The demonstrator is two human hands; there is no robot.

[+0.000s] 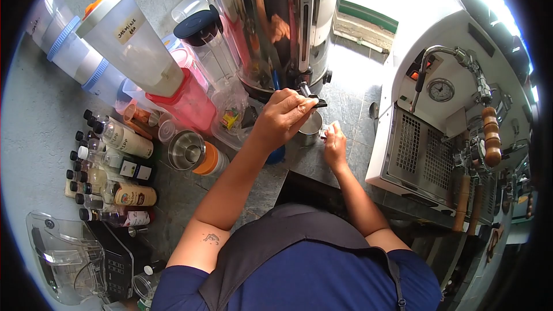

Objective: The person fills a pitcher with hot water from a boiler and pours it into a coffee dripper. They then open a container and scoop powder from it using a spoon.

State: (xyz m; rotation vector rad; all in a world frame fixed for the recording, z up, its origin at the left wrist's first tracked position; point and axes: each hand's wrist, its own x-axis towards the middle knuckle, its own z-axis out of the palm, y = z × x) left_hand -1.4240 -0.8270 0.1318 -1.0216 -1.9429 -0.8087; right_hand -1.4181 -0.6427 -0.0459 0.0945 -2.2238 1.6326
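My left hand (285, 116) is closed with its fingers pinched on the black tap lever (320, 103) at the foot of a tall steel water urn (259, 34). Just below the tap, a small stainless steel jug (311, 125) stands under the spout. My right hand (334, 145) is closed around the handle on the jug's right side. What is inside the jug, and any flow from the tap, I cannot make out.
On the right stands a white espresso machine (377, 161) with wooden handles. To the left are an orange-banded steel cup (210, 160), a red-based container (187, 103) labelled jasmine tea, and several syrup bottles (135, 194). A blender jug (63, 253) lies lower left.
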